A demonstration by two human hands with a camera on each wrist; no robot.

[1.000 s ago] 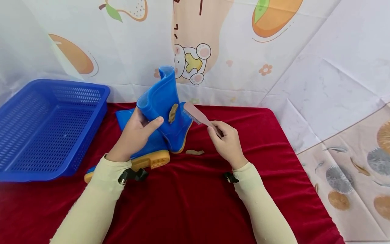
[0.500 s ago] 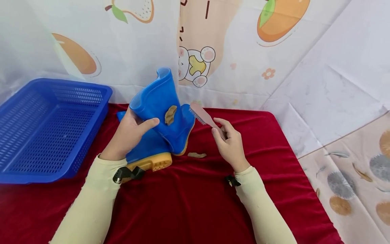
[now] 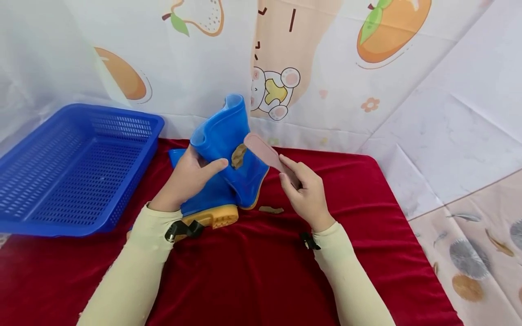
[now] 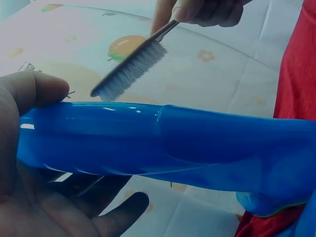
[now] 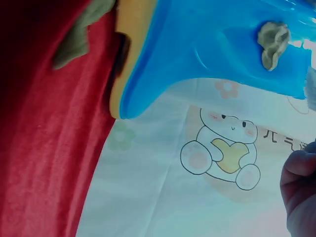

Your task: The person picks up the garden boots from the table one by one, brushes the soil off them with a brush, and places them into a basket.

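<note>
A blue rubber boot (image 3: 228, 131) with a yellow sole leans upright, its shaft tilted left. My left hand (image 3: 191, 174) grips it near the top opening, thumb on the outside and fingers behind. Stuck to the shaft is a brown clay-like lump (image 3: 238, 156). My right hand (image 3: 306, 190) holds a pink brush (image 3: 263, 149) by the handle, its head just right of that lump. In the left wrist view the brush's pale bristles (image 4: 131, 71) face the boot, very close to it; whether they touch, I cannot tell.
A second blue boot (image 3: 210, 194) lies on its side beneath the first, yellow sole (image 3: 220, 216) toward me. Another brown piece (image 3: 271, 209) rests on the red cloth (image 3: 253, 262). The blue plastic basket (image 3: 157, 131) stands at left. A printed curtain (image 3: 195, 68) hangs behind.
The brush has moved left over the boot's shaft beside the lump, and its back has turned toward the head camera. My left hand keeps its grip. The head view has shifted slightly.
</note>
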